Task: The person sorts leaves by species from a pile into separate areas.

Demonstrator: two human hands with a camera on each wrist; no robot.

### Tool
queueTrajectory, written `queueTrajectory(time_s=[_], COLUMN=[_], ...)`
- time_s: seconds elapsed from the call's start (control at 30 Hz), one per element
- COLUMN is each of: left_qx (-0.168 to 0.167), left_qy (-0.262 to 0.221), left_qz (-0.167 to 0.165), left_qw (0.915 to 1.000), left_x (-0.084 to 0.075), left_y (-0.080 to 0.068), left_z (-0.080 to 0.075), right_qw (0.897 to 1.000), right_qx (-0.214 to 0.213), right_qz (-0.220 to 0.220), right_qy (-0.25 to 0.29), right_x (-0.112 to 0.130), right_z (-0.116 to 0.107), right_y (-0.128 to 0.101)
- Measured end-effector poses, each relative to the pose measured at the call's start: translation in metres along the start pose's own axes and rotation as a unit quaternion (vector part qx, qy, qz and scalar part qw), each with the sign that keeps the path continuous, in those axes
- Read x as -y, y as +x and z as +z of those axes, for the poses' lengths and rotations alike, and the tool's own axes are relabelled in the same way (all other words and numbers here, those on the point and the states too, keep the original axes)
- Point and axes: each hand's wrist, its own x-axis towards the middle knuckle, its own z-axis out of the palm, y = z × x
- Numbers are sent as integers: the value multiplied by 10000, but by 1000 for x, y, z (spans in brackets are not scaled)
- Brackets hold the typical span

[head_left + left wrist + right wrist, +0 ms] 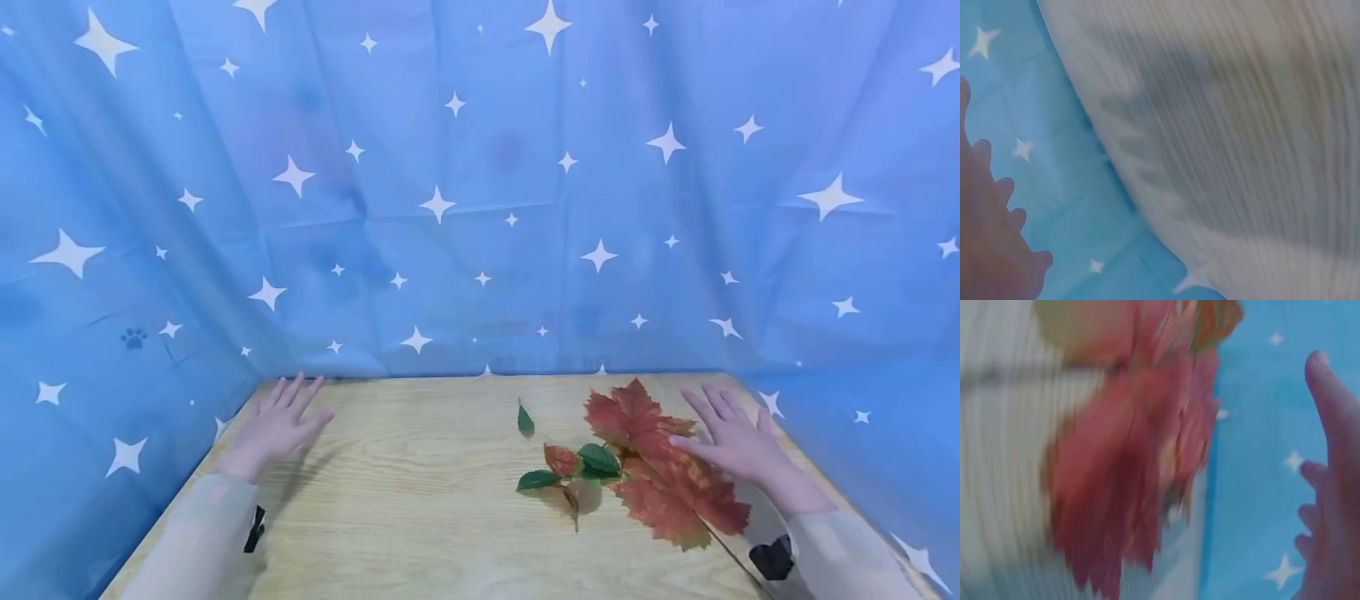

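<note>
Both hands lie flat with fingers spread on the wooden bench (420, 517), neither grip closed on anything. The right hand (731, 446) sits at about 3 o'clock, its thumb touching the edge of the big red maple leaves (660, 467), which lie loose beside it. Small green leaves (592, 467) cluster at their left, one stray green leaf (525, 419) apart. The left hand (279, 425) rests at 9 o'clock, well clear, near the starry blue cloth (480, 183).

The large leaf (660, 467) is lying on the table (420, 517) toward its right side, with the small sprig (573, 467) just left of it, seemingly touching. A single small leaf (525, 419) is sitting apart, behind the sprig. The curtain (480, 192) is hanging behind and beside the table.
</note>
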Motion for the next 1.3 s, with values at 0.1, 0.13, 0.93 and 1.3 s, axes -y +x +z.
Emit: queueTrajectory(time_s=[0.1, 0.13, 0.93, 1.3], left_qx=[-10, -18, 1243, 2040], left_qy=[39, 41, -4249, -6437], left_qz=[161, 222, 779, -579], left_qw=[9999, 9997, 8933, 7353], left_x=[-13, -19, -220, -280], left_y=[7, 9, 20, 7], left_z=[2, 4, 68, 119], right_qw=[9993, 9987, 9637, 9547], right_qx=[-22, -35, 781, 1286], right_qz=[-156, -237, -348, -158], right_qy=[337, 449, 2529, 2678], right_x=[19, 26, 126, 141], right_z=[-3, -3, 20, 35], right_y=[0, -1, 0, -6])
